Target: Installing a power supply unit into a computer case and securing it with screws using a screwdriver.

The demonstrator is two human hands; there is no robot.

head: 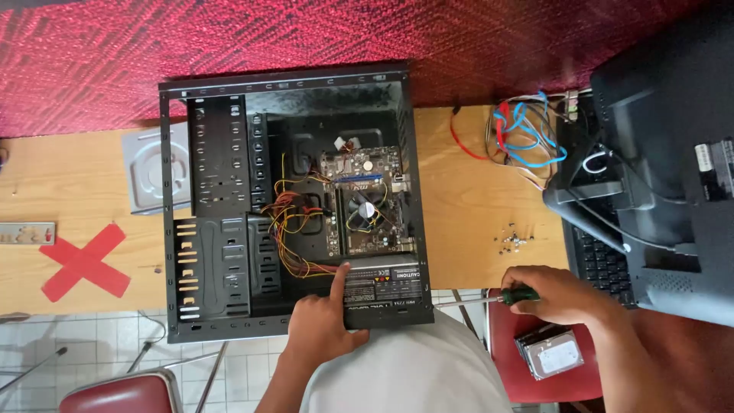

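Left hand (325,325): at 6 o'clock, forefinger stretched out and pressing the power supply (382,281); other fingers curled.
Right hand (562,297): at 4 o'clock, fist wrapped round a green-handled screwdriver (489,299).
Screwdriver tip: seemingly meets the case (290,203) at its 3 o'clock edge; contact unclear.
Power supply: bottom corner inside the open case.
Screws (514,240): loose, at 12 o'clock from the right hand.

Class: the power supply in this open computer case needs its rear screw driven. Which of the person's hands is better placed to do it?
Right. The right hand holds the screwdriver, tip at the case's rear edge; the left hand braces the power supply.
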